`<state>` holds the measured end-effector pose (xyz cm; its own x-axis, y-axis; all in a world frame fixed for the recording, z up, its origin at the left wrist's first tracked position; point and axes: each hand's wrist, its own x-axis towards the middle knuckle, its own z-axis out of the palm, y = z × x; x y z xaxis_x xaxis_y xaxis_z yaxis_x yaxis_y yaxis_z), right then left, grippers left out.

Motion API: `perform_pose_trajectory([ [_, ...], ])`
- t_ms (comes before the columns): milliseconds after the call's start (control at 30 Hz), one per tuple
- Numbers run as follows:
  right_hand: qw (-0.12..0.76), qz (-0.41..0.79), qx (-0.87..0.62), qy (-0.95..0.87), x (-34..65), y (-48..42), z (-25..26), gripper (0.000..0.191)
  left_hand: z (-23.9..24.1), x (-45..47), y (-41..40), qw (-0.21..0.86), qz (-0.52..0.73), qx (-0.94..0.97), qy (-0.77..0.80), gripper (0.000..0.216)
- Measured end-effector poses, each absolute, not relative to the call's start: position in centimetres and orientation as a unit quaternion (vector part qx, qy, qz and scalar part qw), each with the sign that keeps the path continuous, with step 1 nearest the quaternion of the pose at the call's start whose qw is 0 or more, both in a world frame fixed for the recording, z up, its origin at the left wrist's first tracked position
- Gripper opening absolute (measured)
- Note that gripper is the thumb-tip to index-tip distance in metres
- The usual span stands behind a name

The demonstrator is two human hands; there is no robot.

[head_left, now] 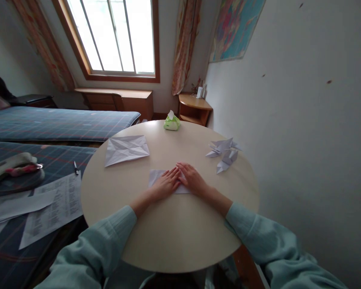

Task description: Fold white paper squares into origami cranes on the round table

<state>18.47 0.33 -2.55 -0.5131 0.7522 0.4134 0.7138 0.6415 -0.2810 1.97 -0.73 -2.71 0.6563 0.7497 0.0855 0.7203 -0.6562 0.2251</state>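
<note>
As the head view looks down on the round surface (pixel 180 237), I can see both hands laid on a pale sheet of paper (pixel 154 175) near the middle. The left hand (pixel 166 184) is flat, its fingers stretched out with slim gaps between them. The right hand (pixel 193 179) leans in from the other side, fingers extended and nearly together, the tips meeting those of the left; I can't tell whether they pinch any paper underneath. Most of the sheet is hidden, with only its left end and part of its near edge showing.

Farther off to the left lies a creased sheet (pixel 127 149), opened out. Over on the right sits a small cluster of pointed folded papers (pixel 228 156), and a green tissue pack (pixel 172 123) stands by the far edge. Beside the surface, on the bed (pixel 64 154), I notice a pen (pixel 76 168) touching a printed page (pixel 57 208).
</note>
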Motion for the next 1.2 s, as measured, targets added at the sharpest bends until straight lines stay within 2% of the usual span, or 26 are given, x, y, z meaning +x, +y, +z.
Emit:
perform_pose_trajectory([
  [167, 0.149, 0.07, -0.434, -0.886, 18.9, 0.3, -3.9, 0.057, -2.8, -0.6, 0.0, 0.087, 0.076, 0.883, 0.455, 0.063],
  [300, 0.119, 0.058, -0.471, -0.872, 20.1, 0.5, -4.0, 0.056, -3.2, -2.0, 0.2, 0.071, 0.071, 0.859, 0.503, 0.061],
  [467, 0.187, 0.042, -0.549, -0.813, 21.7, 1.4, -4.3, 0.047, -3.1, -2.0, 0.3, 0.075, 0.083, 0.89, 0.442, 0.049],
  [633, 0.301, 0.102, -0.518, -0.794, 22.9, 2.5, -3.5, 0.022, -2.4, -1.7, 0.3, 0.115, 0.088, 0.916, 0.373, 0.042],
  [833, 0.38, 0.265, -0.561, -0.686, 22.2, 1.8, -2.6, 0.031, -2.4, -1.3, 0.1, 0.097, 0.104, 0.908, 0.393, 0.041],
  [1033, 0.329, 0.254, -0.503, -0.758, 21.2, 0.4, -1.8, 0.029, -3.1, -0.9, 0.3, 0.052, 0.155, 0.901, 0.402, 0.039],
  [1200, 0.301, 0.233, -0.351, -0.856, 20.6, -0.2, -2.3, 0.047, -2.5, -0.7, 0.2, 0.022, 0.169, 0.896, 0.409, 0.035],
])
